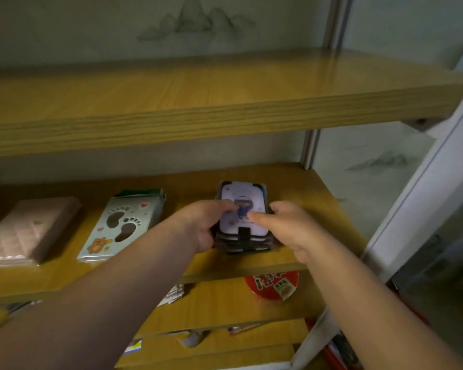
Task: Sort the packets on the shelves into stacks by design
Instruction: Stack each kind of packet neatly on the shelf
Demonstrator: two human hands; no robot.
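A stack of packets with a purple cartoon figure on a pale card point(242, 198) stands on the middle wooden shelf point(292, 180). My left hand point(201, 225) grips the stack's left side, thumb on the top packet. My right hand point(286, 228) holds its right side, thumb lying across the top. To the left lies a stack of footprint-design packets point(120, 225), with a green packet edge showing behind it. Further left sits a stack of pink quilted packets point(27, 231).
The upper shelf point(225, 102) overhangs the working shelf. Below, a red round packet point(274, 285) and other loose packets point(174, 293) lie on lower shelves. A white frame post point(417, 209) stands to the right.
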